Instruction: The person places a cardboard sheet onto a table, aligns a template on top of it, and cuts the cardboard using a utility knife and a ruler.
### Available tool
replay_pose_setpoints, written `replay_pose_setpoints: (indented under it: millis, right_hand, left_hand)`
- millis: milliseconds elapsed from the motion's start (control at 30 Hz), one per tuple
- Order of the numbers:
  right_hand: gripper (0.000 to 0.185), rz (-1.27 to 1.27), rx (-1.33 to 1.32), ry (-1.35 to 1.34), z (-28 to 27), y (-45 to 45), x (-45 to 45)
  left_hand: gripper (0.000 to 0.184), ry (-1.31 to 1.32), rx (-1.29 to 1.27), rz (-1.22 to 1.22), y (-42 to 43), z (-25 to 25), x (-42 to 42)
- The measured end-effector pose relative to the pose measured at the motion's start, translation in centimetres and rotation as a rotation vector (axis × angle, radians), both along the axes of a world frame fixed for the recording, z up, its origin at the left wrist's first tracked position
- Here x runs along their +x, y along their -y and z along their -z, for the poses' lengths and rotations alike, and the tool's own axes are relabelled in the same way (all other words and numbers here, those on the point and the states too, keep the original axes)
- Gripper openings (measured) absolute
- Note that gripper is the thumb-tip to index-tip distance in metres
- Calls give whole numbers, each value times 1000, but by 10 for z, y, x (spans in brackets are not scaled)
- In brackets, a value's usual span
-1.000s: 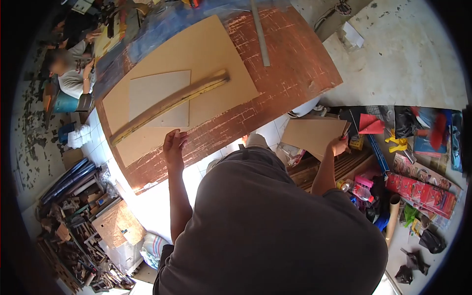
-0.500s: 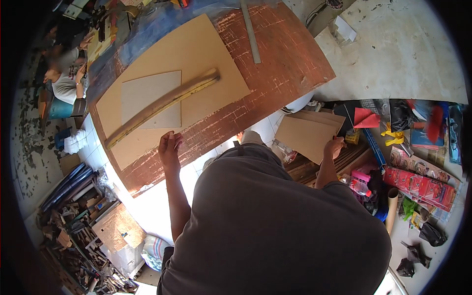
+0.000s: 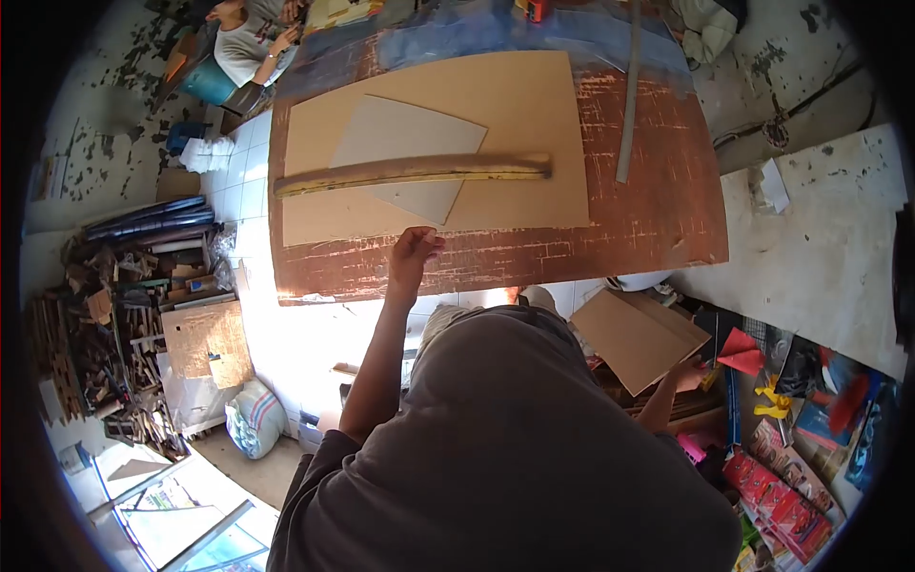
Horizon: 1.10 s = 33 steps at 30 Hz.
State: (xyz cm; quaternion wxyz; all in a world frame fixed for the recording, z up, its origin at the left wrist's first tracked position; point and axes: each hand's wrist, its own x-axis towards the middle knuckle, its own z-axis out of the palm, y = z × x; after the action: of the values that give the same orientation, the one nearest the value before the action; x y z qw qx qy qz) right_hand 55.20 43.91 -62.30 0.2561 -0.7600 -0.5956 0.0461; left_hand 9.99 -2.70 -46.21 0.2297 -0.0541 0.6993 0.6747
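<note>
My left hand (image 3: 415, 250) is closed in a pinch over the near edge of the brown worktable (image 3: 534, 250). Whatever is between its fingertips, if anything, is too small to make out. Just beyond it, a grey board (image 3: 410, 126) lies on a larger tan board (image 3: 519, 105). Across both rests a long, worn yellow-edged straightedge (image 3: 410, 173). Low at my right side, my right hand (image 3: 686, 374) grips the edge of a brown cardboard sheet (image 3: 634, 338), its fingers partly hidden; more sheets lie behind that one.
A grey metal strip (image 3: 629, 105) lies on the table's right part. Blue plastic sheeting (image 3: 467, 43) covers the far side. Another person (image 3: 253, 48) sits at the far left. Wood scraps (image 3: 105, 324) crowd the left; red packaging (image 3: 777, 496) and bags are at right.
My view has turned, so the table looks more level. My right hand has shifted along the cardboard sheet's edge, and the sheet is tilted differently. My left hand stays near the table edge.
</note>
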Motion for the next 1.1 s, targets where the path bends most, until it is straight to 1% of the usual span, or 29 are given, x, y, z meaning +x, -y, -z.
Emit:
replay_pose_setpoints:
  millis: [67,100,133,200,233,267,333,400,433,467,533,600,633,700,733,800,833,900,933,967,1000,1033,1067,1100]
  right_hand:
    - [42,3,16,-9,-24,-5,-25]
    - [47,-56,72,-49,-21,-15,-30]
    - [47,-81,75,-60,-26,-19,-48]
    - [50,-292,156,-213,-55,-17,-89]
    - [47,-308,46,-181,-71,-15,-113]
    - [47,-336,48,-182,-78,-14,-138]
    - [43,-644,9,-467,-91,-8,-189]
    - [38,-982,50,-505,-115,15,-248]
    - [36,-1046,-18,-606,-139,43,-281]
    - [34,-1104,-91,-704,-156,68,-309]
    - [35,-1279,-15,-542,-145,84,-347]
    - [35,-1381,-507,-407,-155,103,-381]
    - [35,-1411,-516,-393,-149,107,-398]
    - [31,-1685,-478,-436,-128,129,-432]
    - [31,-1719,-503,-424,-131,145,-445]
    - [25,-1753,-537,-203,-151,174,-471]
    - [25,-1754,-520,-207,-145,181,-486]
    - [29,-1887,-402,-139,-127,194,-512]
    - [29,-1887,-391,-151,-133,206,-522]
    - [33,-1930,-294,-175,-143,214,-533]
    - [39,-1965,-218,-188,-147,219,-534]
    - [51,-1982,-151,-133,-137,219,-543]
    - [51,-1983,-150,-154,-131,221,-548]
    - [51,-1997,-85,-145,-126,221,-551]
  left_hand:
    - [25,-47,-18,95,-4,-18,5]
    - [27,-18,-29,143,-7,-31,9]
    - [27,-27,-26,118,-13,-52,13]
    - [23,-35,51,367,-22,-101,23]
    - [21,-132,64,472,-27,-135,30]
    - [21,-227,74,573,-30,-173,38]
    - [22,-425,184,654,-34,-252,53]
    - [24,-666,398,700,-35,-290,67]
    - [25,-733,496,706,-37,-300,73]
    - [25,-766,572,694,-39,-306,79]
    - [26,-803,710,663,-44,-316,90]
    - [27,-822,811,620,-48,-321,99]
    - [28,-829,854,599,-51,-324,103]
    - [29,-846,907,535,-52,-329,109]
    - [29,-854,919,499,-53,-331,111]
    - [30,-877,943,445,-49,-333,111]
    - [31,-887,936,415,-45,-334,111]
    - [32,-900,893,321,-29,-335,110]
    - [32,-910,849,247,-20,-334,109]
    - [33,-924,807,167,-12,-333,108]
    - [33,-911,741,68,2,-325,108]
    - [41,-957,618,-69,17,-315,104]
    - [45,-930,496,-130,32,-301,105]
    - [50,-895,374,-182,47,-288,106]
